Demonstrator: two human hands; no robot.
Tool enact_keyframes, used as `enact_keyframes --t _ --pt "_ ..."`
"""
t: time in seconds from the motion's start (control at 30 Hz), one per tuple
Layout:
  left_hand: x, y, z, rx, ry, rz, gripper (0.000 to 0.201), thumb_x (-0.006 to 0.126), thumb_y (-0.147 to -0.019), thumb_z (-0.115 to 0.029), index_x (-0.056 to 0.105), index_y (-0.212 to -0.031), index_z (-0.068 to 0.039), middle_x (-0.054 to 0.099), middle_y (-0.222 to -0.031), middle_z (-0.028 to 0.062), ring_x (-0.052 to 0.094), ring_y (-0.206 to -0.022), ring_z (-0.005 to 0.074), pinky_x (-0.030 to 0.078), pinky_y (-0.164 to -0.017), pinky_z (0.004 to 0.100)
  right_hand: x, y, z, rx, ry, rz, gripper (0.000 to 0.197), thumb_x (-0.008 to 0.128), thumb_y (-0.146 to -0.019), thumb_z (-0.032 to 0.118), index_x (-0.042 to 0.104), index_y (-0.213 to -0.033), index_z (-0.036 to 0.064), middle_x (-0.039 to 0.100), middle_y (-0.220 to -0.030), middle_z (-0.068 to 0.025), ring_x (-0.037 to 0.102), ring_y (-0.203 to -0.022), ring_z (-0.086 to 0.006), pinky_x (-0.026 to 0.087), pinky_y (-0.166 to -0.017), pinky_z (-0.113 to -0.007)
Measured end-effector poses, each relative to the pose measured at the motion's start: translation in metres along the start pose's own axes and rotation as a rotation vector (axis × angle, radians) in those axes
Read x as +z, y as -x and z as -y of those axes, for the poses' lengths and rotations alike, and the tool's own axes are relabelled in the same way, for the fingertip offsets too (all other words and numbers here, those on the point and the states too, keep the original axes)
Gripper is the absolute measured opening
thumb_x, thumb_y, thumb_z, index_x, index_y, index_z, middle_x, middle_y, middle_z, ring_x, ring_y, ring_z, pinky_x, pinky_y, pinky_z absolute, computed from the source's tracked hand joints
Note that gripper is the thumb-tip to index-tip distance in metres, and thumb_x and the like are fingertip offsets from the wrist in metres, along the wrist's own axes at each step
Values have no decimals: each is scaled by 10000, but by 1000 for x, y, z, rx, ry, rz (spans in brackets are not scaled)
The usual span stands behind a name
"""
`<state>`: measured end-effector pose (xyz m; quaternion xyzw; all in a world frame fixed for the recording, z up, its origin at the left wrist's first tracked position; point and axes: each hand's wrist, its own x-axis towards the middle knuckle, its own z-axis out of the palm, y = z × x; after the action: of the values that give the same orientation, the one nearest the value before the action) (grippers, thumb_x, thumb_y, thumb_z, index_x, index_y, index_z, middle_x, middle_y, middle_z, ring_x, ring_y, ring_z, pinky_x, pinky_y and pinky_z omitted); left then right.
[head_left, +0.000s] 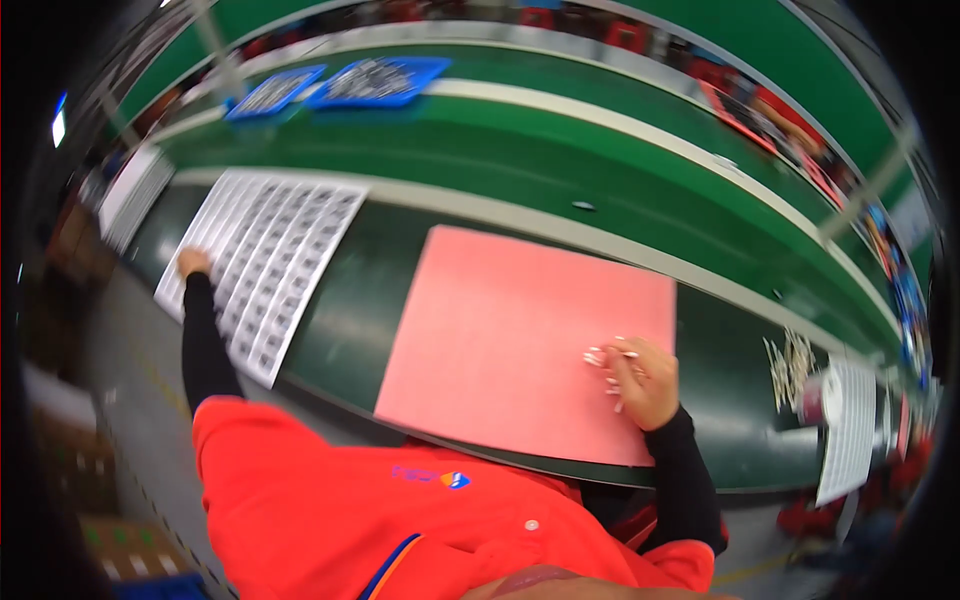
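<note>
My left hand (195, 262) is curled at the left edge of a white sheet-like tray (205, 225), which carries rows of small dark parts. Its fingers are small and blurred, but they look closed on that edge. Over the right part of a pink square mat (500, 320), my right hand (648, 382) is bent with its fingers drawn together. Small white pieces (594, 357) show at and between these fingertips; their exact kind is too blurred to make out.
Thin pale sticks (790, 368) lie on the dark green table at right, beside a white roll or strip (848, 425). Two blue trays (425, 75) of small parts stand on the far ledge. A white stack (135, 198) sits at far left.
</note>
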<state>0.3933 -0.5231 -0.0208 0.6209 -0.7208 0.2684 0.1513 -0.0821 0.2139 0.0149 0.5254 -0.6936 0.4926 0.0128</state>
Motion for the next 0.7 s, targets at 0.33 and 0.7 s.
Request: enact_keyframes --t 0.33,0.7 --pt "-269 146 -463 961 1270 275 178 678 -760 -163 664 -855 -14 662 -774 112 631 -698 173 487 -626 284 -2 0 -12 -12 84 -77 68 592 -802 39 623 -815 -20 575 -635 -109 504 -530 -235 397 -487 -318" --pt "-290 208 -629 1521 1102 317 154 670 -614 -4 601 -749 -29 580 -664 109 577 -621 240 471 -589 343 -6 -1 -36 -127 227 -166 137 565 -843 145 592 -808 16 585 -733 -112 574 -707 -281 477 -655 -370"
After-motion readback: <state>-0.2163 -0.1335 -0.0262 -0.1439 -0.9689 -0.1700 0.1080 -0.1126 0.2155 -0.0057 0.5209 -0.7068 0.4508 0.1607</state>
